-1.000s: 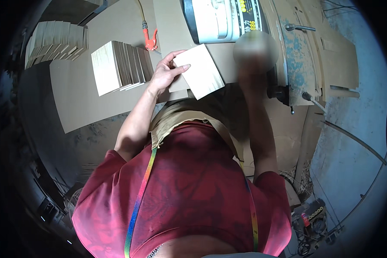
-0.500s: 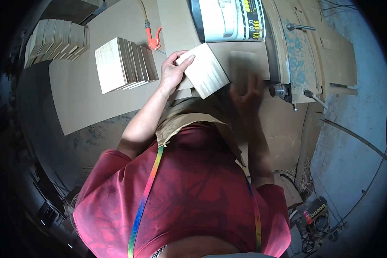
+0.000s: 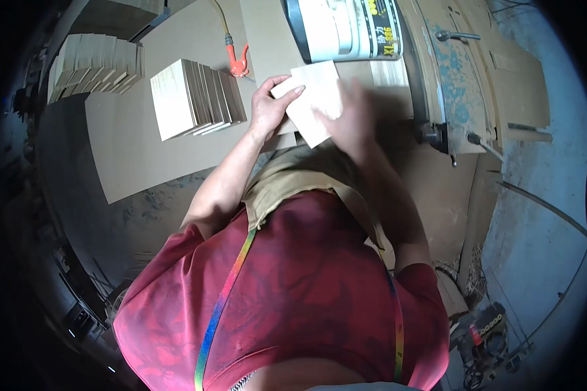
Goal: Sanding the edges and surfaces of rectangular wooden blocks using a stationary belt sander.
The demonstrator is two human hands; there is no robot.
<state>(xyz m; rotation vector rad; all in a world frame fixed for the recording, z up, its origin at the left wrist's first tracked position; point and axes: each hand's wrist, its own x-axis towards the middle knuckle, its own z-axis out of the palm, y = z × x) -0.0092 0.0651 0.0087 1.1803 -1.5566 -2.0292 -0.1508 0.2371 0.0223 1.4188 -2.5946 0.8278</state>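
My left hand grips a pale, flat wooden board by its left edge, thumb on the upper face. The board is tilted above the work surface, close to my apron. My right hand is at the board's right side, with the thumb over its face. Motion smears its fingers, so whether they hold the board cannot be made out. Left of my hands, a row of similar boards stands leaning together. Another light wooden piece lies beyond my right hand.
A white tub with a dark side stands at the far middle. A red air blow gun on a hose lies left of it. More stacked boards are at far left. A machine with metal handles borders the right.
My right hand has moved left, from beside the board to its right side. The board has turned somewhat in my left hand. The light piece near the tub now shows clearly.
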